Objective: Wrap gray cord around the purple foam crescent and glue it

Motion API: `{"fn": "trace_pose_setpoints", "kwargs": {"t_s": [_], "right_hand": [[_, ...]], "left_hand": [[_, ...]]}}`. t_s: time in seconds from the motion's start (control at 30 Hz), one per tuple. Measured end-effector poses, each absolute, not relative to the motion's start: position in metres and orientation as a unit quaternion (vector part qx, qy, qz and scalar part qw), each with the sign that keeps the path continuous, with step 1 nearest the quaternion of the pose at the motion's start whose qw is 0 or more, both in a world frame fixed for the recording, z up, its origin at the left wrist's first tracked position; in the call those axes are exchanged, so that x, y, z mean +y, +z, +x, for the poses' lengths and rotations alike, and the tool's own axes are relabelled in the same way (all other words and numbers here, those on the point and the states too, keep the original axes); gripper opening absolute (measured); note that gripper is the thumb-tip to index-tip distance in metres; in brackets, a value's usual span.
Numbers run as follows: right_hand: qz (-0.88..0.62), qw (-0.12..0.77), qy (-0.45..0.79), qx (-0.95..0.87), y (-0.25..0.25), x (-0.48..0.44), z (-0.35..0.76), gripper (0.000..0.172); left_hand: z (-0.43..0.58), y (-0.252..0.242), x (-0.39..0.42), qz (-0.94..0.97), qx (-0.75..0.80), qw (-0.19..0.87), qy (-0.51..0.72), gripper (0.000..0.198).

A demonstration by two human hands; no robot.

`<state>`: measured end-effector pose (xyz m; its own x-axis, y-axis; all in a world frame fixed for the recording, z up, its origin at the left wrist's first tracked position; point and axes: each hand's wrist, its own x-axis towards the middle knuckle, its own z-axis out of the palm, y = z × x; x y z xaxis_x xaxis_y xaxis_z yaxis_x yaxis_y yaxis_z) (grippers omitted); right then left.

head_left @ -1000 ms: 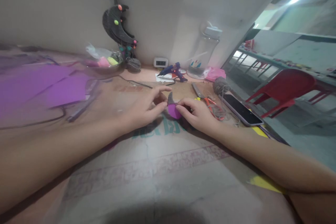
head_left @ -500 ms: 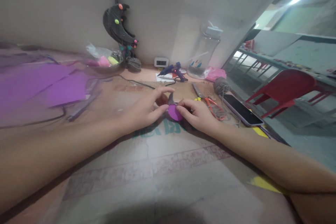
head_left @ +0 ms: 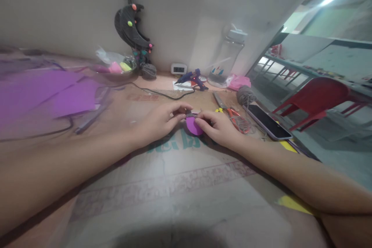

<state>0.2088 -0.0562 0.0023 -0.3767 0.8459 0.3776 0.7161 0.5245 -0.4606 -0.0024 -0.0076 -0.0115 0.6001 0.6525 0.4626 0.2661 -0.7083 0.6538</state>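
A small round purple paper piece is held between my two hands above the cardboard, with a strip of grey material along its upper edge. My left hand pinches the left end of that edge, thumb and forefinger close together. On the other side, my right hand grips the paper piece between thumb and fingers. The fingertips partly hide the grey strip, so I cannot tell exactly how it is fixed.
Behind my hands lie a blue glue gun, a small clock and a clear bottle. Scissors, grey yarn and a phone are at right. Purple sheets lie left; a dark crescent ornament stands against the wall.
My left forefinger has come down and the grey piece that stood up above the purple paper now lies low along its edge. My right hand has barely moved.
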Motion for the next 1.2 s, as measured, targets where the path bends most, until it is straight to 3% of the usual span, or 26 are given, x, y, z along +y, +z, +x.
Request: {"fn": "trace_pose_setpoints", "kwargs": {"t_s": [0.2,0.5,0.87,1.2], "right_hand": [[-0.488,0.289,0.113,-0.816,0.001,-0.054,0.209,0.023],[-0.506,0.265,0.115,-0.813,-0.002,-0.05,0.209,0.024],[-0.499,0.26,0.108,-0.82,-0.004,-0.05,0.209,0.023],[-0.482,0.26,0.116,-0.829,-0.001,-0.051,0.209,0.022]], "left_hand": [[-0.002,-0.01,-0.009,0.849,0.29,0.272,0.348,0.028],[-0.002,-0.011,-0.006,0.796,0.324,0.355,0.369,0.027],[-0.002,-0.006,-0.009,0.816,0.348,0.298,0.353,0.027],[-0.002,-0.001,-0.012,0.798,0.346,0.337,0.361,0.033]]}}
